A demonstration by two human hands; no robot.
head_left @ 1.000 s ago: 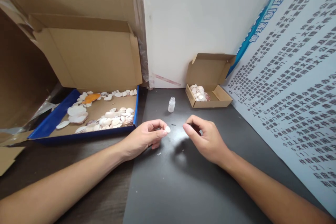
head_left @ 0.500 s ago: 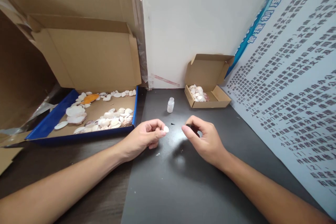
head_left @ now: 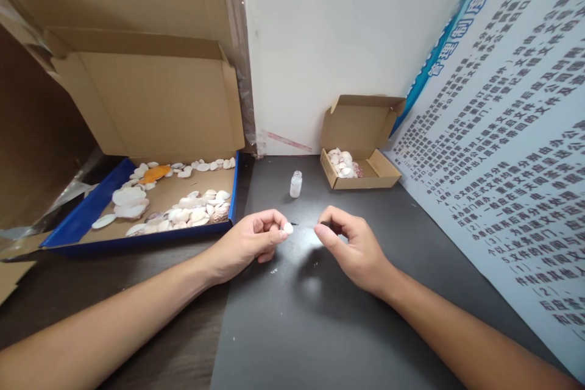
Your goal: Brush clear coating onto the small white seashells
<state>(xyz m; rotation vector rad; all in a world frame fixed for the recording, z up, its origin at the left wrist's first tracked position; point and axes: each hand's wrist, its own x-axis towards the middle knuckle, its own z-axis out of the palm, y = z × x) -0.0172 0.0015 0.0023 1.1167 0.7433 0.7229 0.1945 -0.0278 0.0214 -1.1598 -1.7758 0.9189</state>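
From where I stand, the person's two hands are well apart over the table [head_left: 274,341], facing each other. The left hand [head_left: 258,236] has its thumb and forefinger closed on a small, rounded white shell [head_left: 288,228], which sits right at the fingertips, above the table's smooth dark grey part. The shell's broad face is turned up toward the person and its free edge points across at the other hand; it looks so nearly round that I can't pick out a long axis. The right hand [head_left: 351,244] is curled, thumb and forefinger brought close, with a dark sliver [head_left: 326,223] showing by the forefinger; I can't tell whether it is gripped there or what it is. Beyond both hands a small, clear bottle with a whitish body [head_left: 296,186] stands upright, long axis vertical, its uncapped mouth up; I can't make out what is inside. Off to the left, a big shallow cardboard box with blue outer walls [head_left: 236,186] lies with its brown lid raised, holding white and cream shells: a heap along the near side, a scattered row at the back, large pale ones to the left and a bright orange shell [head_left: 154,174] among them. At the back right, a smaller plain brown cardboard box [head_left: 365,183], lid also up, has white shells piled in its left half, with some reddish ones beside them.
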